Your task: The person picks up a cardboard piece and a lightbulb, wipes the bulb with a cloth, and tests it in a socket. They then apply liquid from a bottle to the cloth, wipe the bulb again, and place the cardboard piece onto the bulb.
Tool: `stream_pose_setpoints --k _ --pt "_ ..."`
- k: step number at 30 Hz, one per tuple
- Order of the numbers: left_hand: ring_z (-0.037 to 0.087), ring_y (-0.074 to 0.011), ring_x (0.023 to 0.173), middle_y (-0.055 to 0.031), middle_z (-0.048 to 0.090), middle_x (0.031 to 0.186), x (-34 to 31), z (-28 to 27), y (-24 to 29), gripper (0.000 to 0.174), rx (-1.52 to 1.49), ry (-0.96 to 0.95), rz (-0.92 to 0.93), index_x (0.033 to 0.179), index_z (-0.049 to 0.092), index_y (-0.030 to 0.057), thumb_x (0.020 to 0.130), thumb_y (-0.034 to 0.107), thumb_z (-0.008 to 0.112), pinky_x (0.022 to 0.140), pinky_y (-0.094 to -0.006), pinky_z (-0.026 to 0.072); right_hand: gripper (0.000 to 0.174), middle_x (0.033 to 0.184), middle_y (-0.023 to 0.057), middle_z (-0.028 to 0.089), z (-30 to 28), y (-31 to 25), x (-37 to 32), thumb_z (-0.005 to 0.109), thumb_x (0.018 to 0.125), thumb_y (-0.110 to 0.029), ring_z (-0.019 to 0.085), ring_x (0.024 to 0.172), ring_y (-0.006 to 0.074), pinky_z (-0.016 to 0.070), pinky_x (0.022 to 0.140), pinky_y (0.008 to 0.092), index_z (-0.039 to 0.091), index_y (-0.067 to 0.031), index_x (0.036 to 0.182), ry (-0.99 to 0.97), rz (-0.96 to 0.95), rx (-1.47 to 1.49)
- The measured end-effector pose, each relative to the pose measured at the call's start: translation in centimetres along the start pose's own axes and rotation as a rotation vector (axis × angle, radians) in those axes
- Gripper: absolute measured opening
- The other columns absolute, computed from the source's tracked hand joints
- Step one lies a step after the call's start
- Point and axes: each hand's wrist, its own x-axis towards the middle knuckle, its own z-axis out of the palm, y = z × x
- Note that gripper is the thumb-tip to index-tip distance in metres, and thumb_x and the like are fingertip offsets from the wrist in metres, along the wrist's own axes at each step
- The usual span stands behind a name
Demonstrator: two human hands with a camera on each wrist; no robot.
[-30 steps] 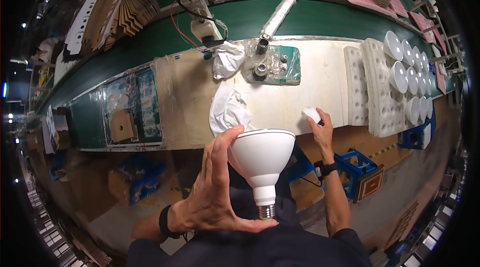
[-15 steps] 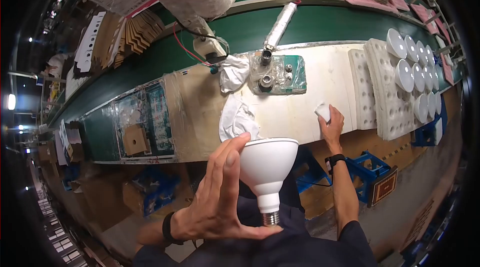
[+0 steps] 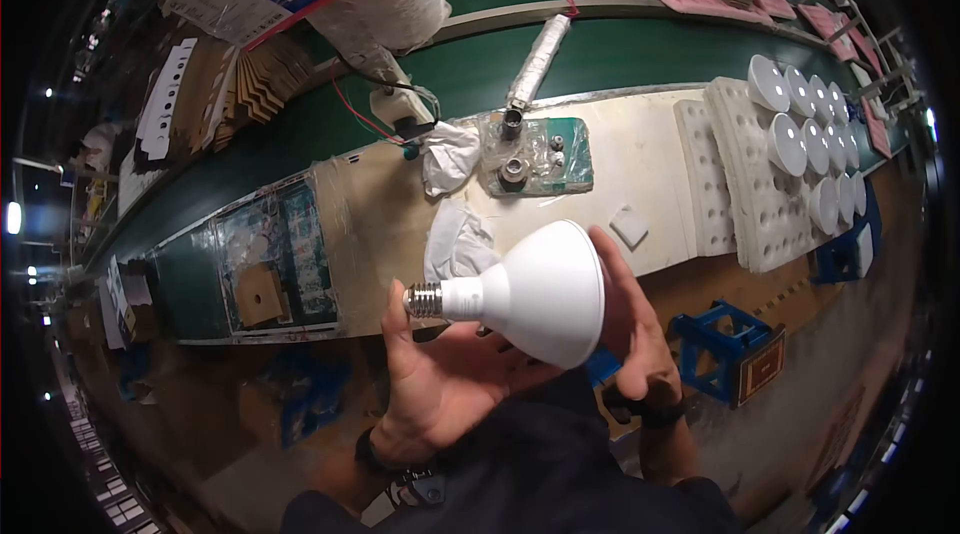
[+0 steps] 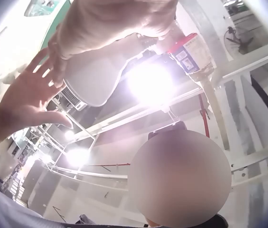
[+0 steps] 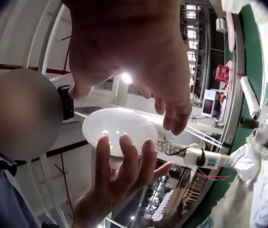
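A white reflector light bulb (image 3: 545, 294) with a metal screw base lies sideways in the air, its base toward the left. My left hand (image 3: 435, 389) holds it by its ends: the thumb is at the base's tip, and in the right wrist view the fingers (image 5: 126, 147) reach over the lens rim. Beside the wide lens end is my right hand (image 3: 640, 334), fingers extended and holding nothing; the left wrist view shows its palm (image 4: 24, 97) facing the bulb. A small white pad (image 3: 629, 226) rests on the bench top beyond the hands.
On the pale bench top (image 3: 600, 174) stand a plastic-wrapped fixture (image 3: 540, 159) with sockets and crumpled white cloths (image 3: 460, 244). Foam trays (image 3: 735, 174) at the right carry several bulbs (image 3: 790, 144). A blue stool (image 3: 715, 354) stands below the bench edge.
The bulb has turned from base down to sideways, base left. My right hand has left the white pad on the bench and come back beside the bulb's lens end.
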Motion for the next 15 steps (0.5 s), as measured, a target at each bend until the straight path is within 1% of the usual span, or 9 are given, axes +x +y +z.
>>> stream_pose_setpoints --k 1,2,3,5,9,11,12,14,15 --pt "0.034 -0.0478 0.148 -0.0267 0.033 0.161 -0.1 0.1 -0.2 0.133 -0.002 -0.004 -0.008 0.161 0.023 -0.0005 0.075 0.098 0.047 0.121 -0.0683 0.0274 0.162 0.17 0.0213 0.022 0.3 0.0 0.6 0.094 0.049 -0.066 0.023 0.157 0.0322 0.0186 0.127 0.0457 0.006 0.0013 0.166 -0.027 0.038 0.03" --pt "0.035 -0.0457 0.148 -0.0276 0.035 0.159 -0.2 0.2 -0.1 0.133 0.043 0.009 -0.006 0.161 0.022 -0.0024 0.077 0.097 0.046 0.122 -0.0655 0.0278 0.162 0.17 0.0184 0.02 0.6 0.2 0.8 0.096 0.049 -0.063 0.02 0.158 0.0279 0.0151 0.128 0.0419 0.004 0.0003 0.166 -0.048 0.065 0.037" --pt "0.036 -0.0436 0.148 -0.0285 0.036 0.156 -0.3 0.2 -0.1 0.133 0.089 0.021 -0.002 0.161 0.021 -0.0043 0.078 0.097 0.045 0.124 -0.0627 0.0282 0.16 0.17 0.0165 0.021 0.7 0.2 1.0 0.099 0.051 -0.06 0.022 0.157 0.0257 0.0155 0.127 0.0405 0.005 -0.0008 0.166 -0.039 0.1 0.002" --pt "0.036 -0.0432 0.148 -0.029 0.035 0.156 -0.7 -0.1 -0.1 0.131 0.069 0.008 0.002 0.16 0.021 -0.0046 0.079 0.095 0.046 0.124 -0.0621 0.0286 0.156 0.168 0.016 0.025 0.2 1.8 1.3 0.1 0.055 -0.056 0.025 0.156 0.0259 0.0175 0.127 0.0403 0.007 -0.0018 0.167 -0.036 0.09 0.069" --pt "0.035 -0.043 0.148 -0.0285 0.034 0.157 -1.6 -0.6 -0.4 0.133 0.115 0.012 0.01 0.161 0.019 -0.0049 0.079 0.096 0.046 0.125 -0.0605 0.0276 0.152 0.167 0.0165 0.029 0.0 3.0 0.6 0.099 0.058 -0.057 0.029 0.154 0.026 0.0212 0.125 0.0403 0.009 -0.0016 0.167 -0.026 0.151 0.103" --pt "0.035 -0.043 0.148 -0.0282 0.034 0.158 -1.9 -0.8 -0.8 0.133 0.115 0.008 0.013 0.161 0.018 -0.0048 0.078 0.096 0.047 0.125 -0.06 0.0274 0.151 0.163 0.0172 0.035 -0.4 3.5 0.6 0.097 0.058 -0.061 0.035 0.151 0.0262 0.026 0.124 0.0408 0.012 -0.001 0.166 -0.057 0.127 0.062" --pt "0.034 -0.0428 0.149 -0.0279 0.033 0.158 -2.0 -1.0 -1.0 0.133 0.126 0.013 0.024 0.161 0.017 -0.0048 0.079 0.096 0.047 0.126 -0.0595 0.0274 0.151 0.163 0.0172 0.035 -0.4 3.7 0.6 0.097 0.058 -0.061 0.035 0.151 0.0262 0.026 0.124 0.0408 0.012 -0.001 0.166 -0.053 0.126 0.057" --pt "0.034 -0.0426 0.149 -0.0275 0.033 0.159 -2.3 -1.1 -1.3 0.134 0.138 0.009 0.031 0.162 0.015 -0.0047 0.079 0.095 0.047 0.126 -0.0591 0.0275 0.15 0.159 0.017 0.041 -0.4 3.8 0.7 0.096 0.056 -0.062 0.04 0.148 0.0256 0.0297 0.122 0.0397 0.015 -0.0009 0.166 -0.088 0.169 0.06" --pt "0.033 -0.0414 0.15 -0.0263 0.032 0.16 -2.5 -1.2 -1.4 0.134 0.148 -0.01 0.027 0.162 0.013 -0.0037 0.079 0.095 0.047 0.126 -0.0585 0.0278 0.15 0.159 0.017 0.041 -0.3 3.7 0.8 0.096 0.056 -0.062 0.04 0.148 0.0256 0.0297 0.122 0.0397 0.015 -0.0009 0.166 -0.085 0.165 0.053"
